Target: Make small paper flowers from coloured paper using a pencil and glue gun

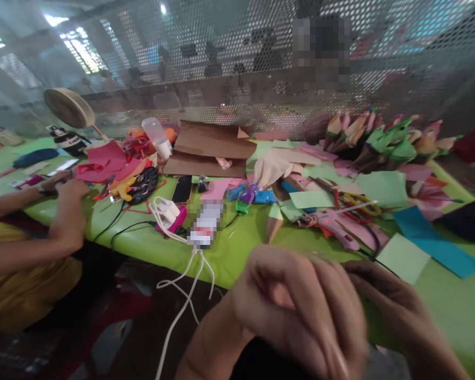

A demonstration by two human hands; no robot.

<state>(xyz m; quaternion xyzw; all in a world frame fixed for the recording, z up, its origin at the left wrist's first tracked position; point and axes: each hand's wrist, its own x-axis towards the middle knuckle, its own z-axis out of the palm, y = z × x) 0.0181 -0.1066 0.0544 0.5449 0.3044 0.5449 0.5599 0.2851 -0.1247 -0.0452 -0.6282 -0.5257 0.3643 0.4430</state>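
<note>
My left hand [301, 311] is raised close to the camera. Its fingers are curled down towards the thumb, closed, and I cannot make out what they hold, if anything. Partly behind it, lower right, is my right hand [391, 301]; its fingertips are hidden, so its grip does not show. Just beyond the left hand, a small paper cone [275, 222] with a pale green tip stands on the green table [229, 264]. A pink glue gun [336, 232] lies past the right hand, near a pale green paper sheet [404, 258].
A phone [206, 224] with white cables [182, 306] sits at the table edge. Further back are brown cardboard [209, 148], wrapped paper flowers [391, 137] and blue paper [439, 243]. A co-worker's arms [67, 221] rest at the left, near red material [103, 163] and a fan [69, 108].
</note>
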